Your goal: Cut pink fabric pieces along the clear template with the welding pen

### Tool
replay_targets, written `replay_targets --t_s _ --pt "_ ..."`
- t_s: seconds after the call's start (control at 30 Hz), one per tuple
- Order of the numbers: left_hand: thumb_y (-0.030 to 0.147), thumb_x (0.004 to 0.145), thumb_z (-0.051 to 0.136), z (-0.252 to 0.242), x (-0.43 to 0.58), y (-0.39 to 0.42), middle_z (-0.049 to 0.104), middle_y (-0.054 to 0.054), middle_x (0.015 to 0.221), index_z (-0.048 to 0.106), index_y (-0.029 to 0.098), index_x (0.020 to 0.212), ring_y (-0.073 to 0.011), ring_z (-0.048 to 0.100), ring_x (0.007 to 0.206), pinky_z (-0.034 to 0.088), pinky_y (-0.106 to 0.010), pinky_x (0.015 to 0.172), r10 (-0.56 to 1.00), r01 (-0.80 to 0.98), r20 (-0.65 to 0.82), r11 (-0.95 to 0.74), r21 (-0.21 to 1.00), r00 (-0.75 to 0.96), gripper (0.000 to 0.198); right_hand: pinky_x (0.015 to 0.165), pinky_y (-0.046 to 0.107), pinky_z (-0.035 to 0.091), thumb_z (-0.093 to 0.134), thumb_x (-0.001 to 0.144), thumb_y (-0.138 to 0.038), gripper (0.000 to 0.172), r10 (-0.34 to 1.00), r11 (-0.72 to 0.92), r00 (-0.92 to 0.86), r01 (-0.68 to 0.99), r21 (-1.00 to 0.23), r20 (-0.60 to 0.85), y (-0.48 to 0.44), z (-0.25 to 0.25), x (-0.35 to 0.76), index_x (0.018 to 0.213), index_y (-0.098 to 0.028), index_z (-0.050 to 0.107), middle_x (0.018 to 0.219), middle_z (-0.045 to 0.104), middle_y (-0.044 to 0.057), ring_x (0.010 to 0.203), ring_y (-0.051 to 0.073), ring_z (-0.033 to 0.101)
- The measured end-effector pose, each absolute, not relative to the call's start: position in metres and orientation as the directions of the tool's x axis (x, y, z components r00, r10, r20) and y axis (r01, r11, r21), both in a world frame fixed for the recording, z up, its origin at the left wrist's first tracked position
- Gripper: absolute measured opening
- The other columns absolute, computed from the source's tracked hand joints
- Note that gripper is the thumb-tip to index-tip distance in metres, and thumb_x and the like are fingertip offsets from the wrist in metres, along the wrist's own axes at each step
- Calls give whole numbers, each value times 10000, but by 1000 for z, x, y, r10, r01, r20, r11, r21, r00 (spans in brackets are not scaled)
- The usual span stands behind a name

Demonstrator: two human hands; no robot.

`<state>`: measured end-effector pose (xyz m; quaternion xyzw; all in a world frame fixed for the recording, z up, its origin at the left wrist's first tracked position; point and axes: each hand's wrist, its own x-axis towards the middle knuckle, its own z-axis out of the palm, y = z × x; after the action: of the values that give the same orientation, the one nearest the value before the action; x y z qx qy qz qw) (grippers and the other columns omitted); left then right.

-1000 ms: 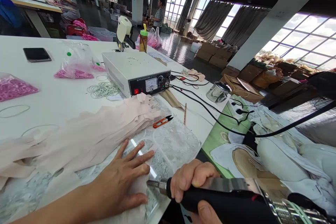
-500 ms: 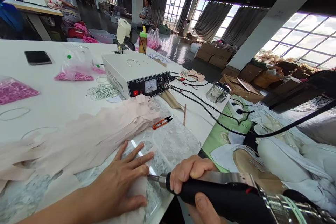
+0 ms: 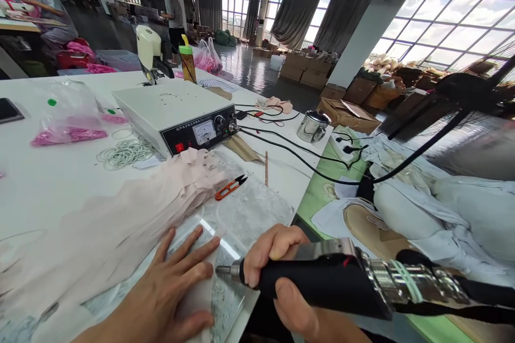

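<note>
Far left on the worktop, toward its far edge: phone, then clear bag, then a tangle of bands. Nearer me, loose cloth strips run slantwise up to the meter box.

My left grip: palm down, fingers spread, flat on the cloth piece, clamped around nothing. Piece lies on the marbled sheet, near the worktop's right edge; mostly hidden under my fingers, its own right edge running near to far. Snips just beyond.

Key relation: handheld tool lies crosswise to that cloth edge, tip pointing left, just beside my left index finger. Can't tell if tip touches cloth. Left grip is nearer the piece.

Right grip wrapped tight round the tool's black body, which overhangs the worktop's right edge. Mug further off, by that same edge.
</note>
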<state>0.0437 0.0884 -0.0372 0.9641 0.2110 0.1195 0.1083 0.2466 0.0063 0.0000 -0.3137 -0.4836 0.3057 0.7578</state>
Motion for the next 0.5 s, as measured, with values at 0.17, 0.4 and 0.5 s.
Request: replay_targets --t_s 0.17,0.4,0.5 --pt "500 808 764 -39 42 90 558 -41 1492 604 296 1007 -317 325 1500 -112 -487 1237 437 391 170 -887 247 883 327 531 300 473 602 908 -406 193 757 635 349 -192 -749 552 16 -8 250 1041 -295 517 841 590 0 552 127 545" --pt "560 845 726 -43 42 89 557 -29 1495 602 293 1034 -286 294 1516 -122 -453 1234 404 367 206 -910 194 891 350 531 308 475 613 897 -392 201 770 623 336 -213 -753 542 18 -14 249 1038 -289 513 828 595 10 563 138 537" --pt "580 862 704 -39 41 92 560 -29 1492 592 295 1051 -277 304 1513 -130 -439 1233 385 355 213 -920 165 898 360 533 313 479 610 900 -402 203 774 618 322 -195 -762 545 18 -16 249 1032 -291 502 837 599 9 560 137 545"
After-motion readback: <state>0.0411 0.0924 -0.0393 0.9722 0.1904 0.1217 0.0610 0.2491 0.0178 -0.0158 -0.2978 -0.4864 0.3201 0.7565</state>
